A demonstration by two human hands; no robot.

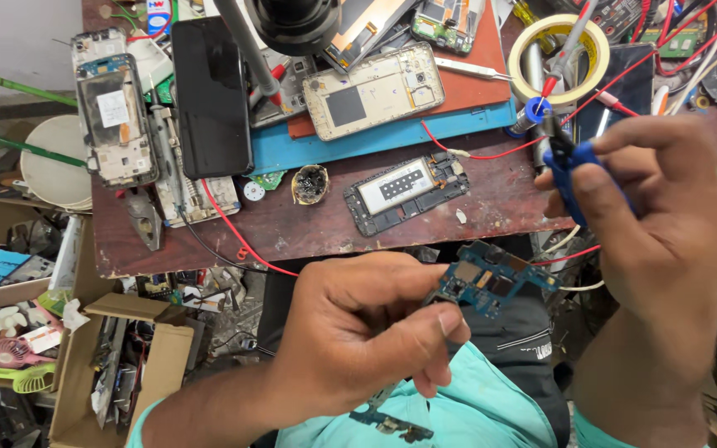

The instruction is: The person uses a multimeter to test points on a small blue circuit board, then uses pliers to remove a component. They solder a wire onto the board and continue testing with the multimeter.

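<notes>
Right now my left hand (358,332) pinches the blue circuit board (491,282) at its left end, long axis running up-right toward my right hand (657,224), w/ grip clenched on blue-handled tweezers (570,166). Board hangs over my lap, just off the desk (309,224) edge; open room btwn hands.

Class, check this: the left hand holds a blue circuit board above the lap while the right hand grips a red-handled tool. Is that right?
Not quite. The head view shows the right hand gripping a blue-handled tool, not red. The left hand does hold the blue circuit board.
</notes>
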